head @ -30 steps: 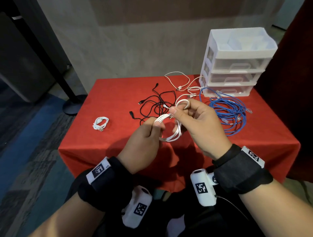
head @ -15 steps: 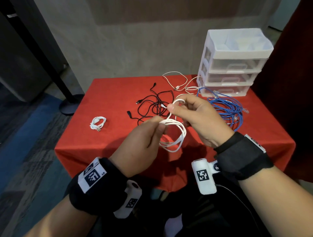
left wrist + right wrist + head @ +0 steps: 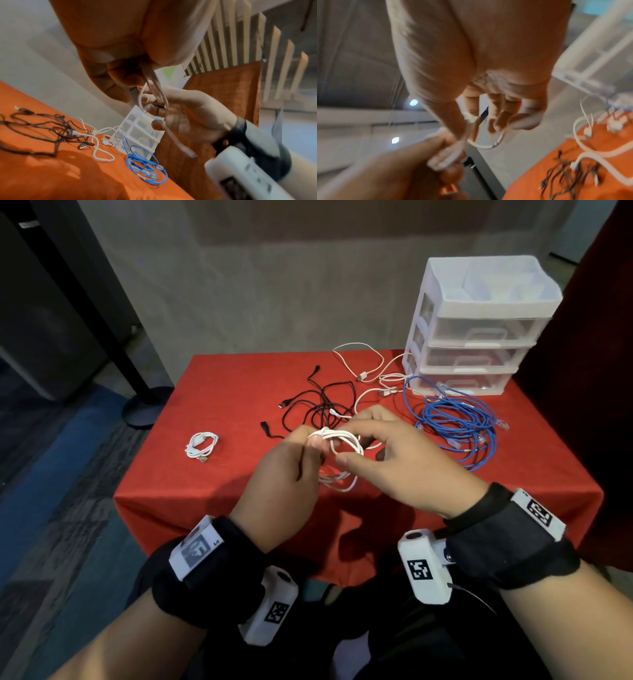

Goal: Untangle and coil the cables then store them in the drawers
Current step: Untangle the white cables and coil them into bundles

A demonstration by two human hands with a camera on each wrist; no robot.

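Above the red table's near half, my left hand [image 3: 313, 440] pinches the top of a half-coiled white cable [image 3: 339, 482] between thumb and fingers. My right hand [image 3: 349, 446] curls over the same bundle from the right, its fingers hooked round the cable's loose end. In the left wrist view that loose end [image 3: 178, 146] runs through the right hand [image 3: 159, 108] and its plug hangs below the palm. The right wrist view is blurred but shows both hands on the white cable [image 3: 486, 146]. The white three-drawer unit [image 3: 479, 333] stands at the back right with all its drawers pushed in.
On the red table [image 3: 239, 392] lie a coiled white cable [image 3: 202, 445] at the left, a black tangle [image 3: 318, 409] in the middle, loose white cables [image 3: 373, 371] behind it and a blue cable heap [image 3: 459, 422] before the drawers. A dark stand base [image 3: 144, 405] sits on the floor at the left.
The right hand held a small loop above the coil; now it has come down over the coil's top with the loose end. The left hand keeps its pinch on the bundle.
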